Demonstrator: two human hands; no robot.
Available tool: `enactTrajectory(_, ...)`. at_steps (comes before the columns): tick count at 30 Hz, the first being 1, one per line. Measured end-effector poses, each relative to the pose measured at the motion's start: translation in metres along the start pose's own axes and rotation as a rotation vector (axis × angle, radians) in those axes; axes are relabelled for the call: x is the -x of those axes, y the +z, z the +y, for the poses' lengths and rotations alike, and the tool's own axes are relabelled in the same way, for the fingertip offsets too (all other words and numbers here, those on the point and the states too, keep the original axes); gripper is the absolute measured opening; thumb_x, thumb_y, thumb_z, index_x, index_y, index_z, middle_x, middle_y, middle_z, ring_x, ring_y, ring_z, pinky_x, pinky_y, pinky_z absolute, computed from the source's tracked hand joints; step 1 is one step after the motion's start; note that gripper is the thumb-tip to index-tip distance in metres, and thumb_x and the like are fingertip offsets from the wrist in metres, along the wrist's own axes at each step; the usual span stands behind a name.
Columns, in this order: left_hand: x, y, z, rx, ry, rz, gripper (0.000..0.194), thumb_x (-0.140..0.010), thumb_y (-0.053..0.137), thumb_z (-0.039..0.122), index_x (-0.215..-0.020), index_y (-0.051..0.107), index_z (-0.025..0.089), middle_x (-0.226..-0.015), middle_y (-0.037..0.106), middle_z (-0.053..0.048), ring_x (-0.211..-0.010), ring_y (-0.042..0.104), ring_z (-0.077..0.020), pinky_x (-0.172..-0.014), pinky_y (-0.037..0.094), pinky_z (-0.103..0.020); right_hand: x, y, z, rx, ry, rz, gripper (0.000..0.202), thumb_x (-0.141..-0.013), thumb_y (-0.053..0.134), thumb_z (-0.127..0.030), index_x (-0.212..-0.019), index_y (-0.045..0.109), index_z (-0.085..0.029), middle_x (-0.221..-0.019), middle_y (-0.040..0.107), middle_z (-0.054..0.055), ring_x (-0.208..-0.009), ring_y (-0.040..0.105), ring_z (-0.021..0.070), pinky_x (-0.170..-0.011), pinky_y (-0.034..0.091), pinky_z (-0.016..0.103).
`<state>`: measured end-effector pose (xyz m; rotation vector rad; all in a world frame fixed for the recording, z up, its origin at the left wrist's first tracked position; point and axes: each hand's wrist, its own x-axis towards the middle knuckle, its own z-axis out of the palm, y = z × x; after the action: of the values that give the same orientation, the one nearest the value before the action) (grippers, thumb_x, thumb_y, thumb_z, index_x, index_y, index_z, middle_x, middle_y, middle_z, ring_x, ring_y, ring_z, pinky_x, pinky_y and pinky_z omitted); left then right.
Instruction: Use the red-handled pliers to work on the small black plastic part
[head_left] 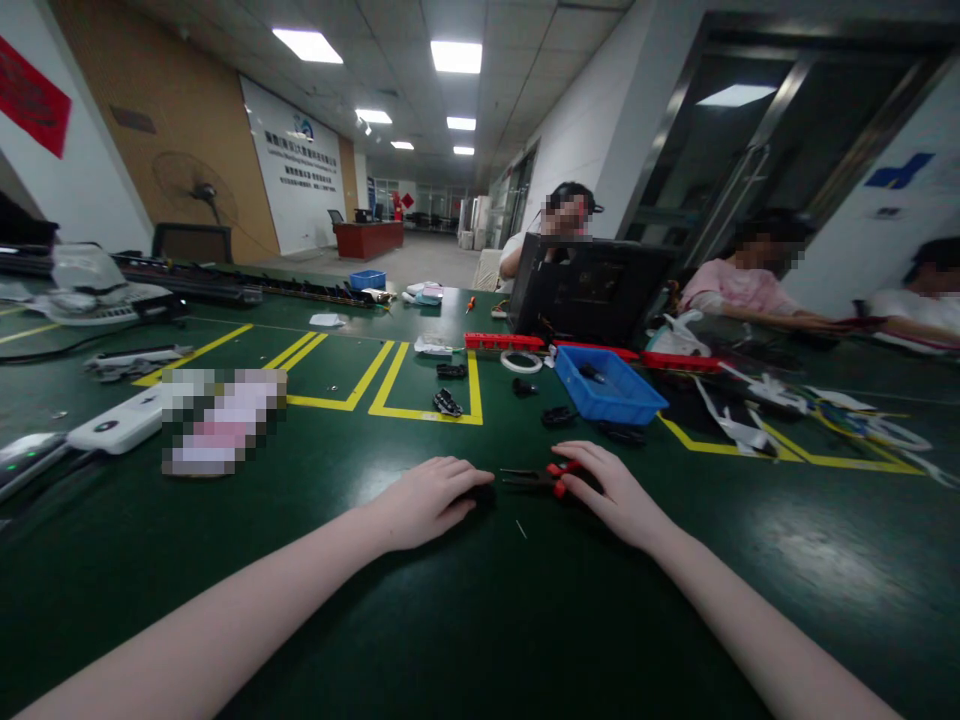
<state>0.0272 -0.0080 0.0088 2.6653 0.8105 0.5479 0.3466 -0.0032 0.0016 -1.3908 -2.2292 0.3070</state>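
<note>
Long-nose pliers with red handles lie low over the green table, their jaws apart and pointing left. My right hand grips the handles between thumb and fingers. Facing the jaws from the left is my left hand, its fingers stretched out and its palm down. Under its fingertips is a small dark patch; whether it is an object or a shadow I cannot tell. A thin pin-like piece lies on the table just below the pliers.
Beyond my hands are a blue bin, small black parts, a white tape ring and red strips. A white power strip lies left. Cables and strips lie right. Co-workers sit behind a black case and to the right.
</note>
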Motion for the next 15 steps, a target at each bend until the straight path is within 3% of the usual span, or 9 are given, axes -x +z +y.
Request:
enactTrajectory(6, 0.002, 0.003, 0.000, -0.041, 0.034, 0.024, 0.036, -0.094, 0.050, 0.018, -0.130, 0.050, 0.021, -0.120, 0.062, -0.008, -0.111, 0.059, -0.0220, -0.097, 0.048, -0.038, -0.009, 0.004, 0.014, -0.215, 0.143, 0.008, 0.049, -0.091, 0.044, -0.056, -0.113, 0.070, -0.022, -0.134, 0.059, 0.010, -0.126, 0.051, 0.0288, -0.109, 0.035, 0.048)
enactTrajectory(11, 0.003, 0.003, 0.002, -0.112, 0.076, 0.038, 0.035, -0.096, 0.049, 0.020, -0.130, 0.050, 0.020, -0.118, 0.064, -0.008, -0.110, 0.059, -0.0235, -0.103, 0.044, -0.044, -0.011, 0.008, 0.014, -0.195, 0.186, 0.030, 0.045, -0.089, 0.048, -0.055, -0.104, 0.074, -0.022, -0.132, 0.061, 0.009, -0.127, 0.052, 0.0269, -0.109, 0.037, 0.041)
enactTrajectory(15, 0.003, 0.006, 0.000, -0.146, 0.087, 0.046, 0.035, -0.096, 0.047, 0.021, -0.131, 0.050, 0.021, -0.123, 0.063, -0.008, -0.117, 0.056, -0.0244, -0.104, 0.044, -0.046, -0.019, 0.014, 0.014, -0.130, 0.282, 0.075, 0.044, -0.087, 0.054, -0.054, -0.113, 0.071, -0.023, -0.135, 0.059, 0.007, -0.125, 0.055, 0.0247, -0.107, 0.038, 0.036)
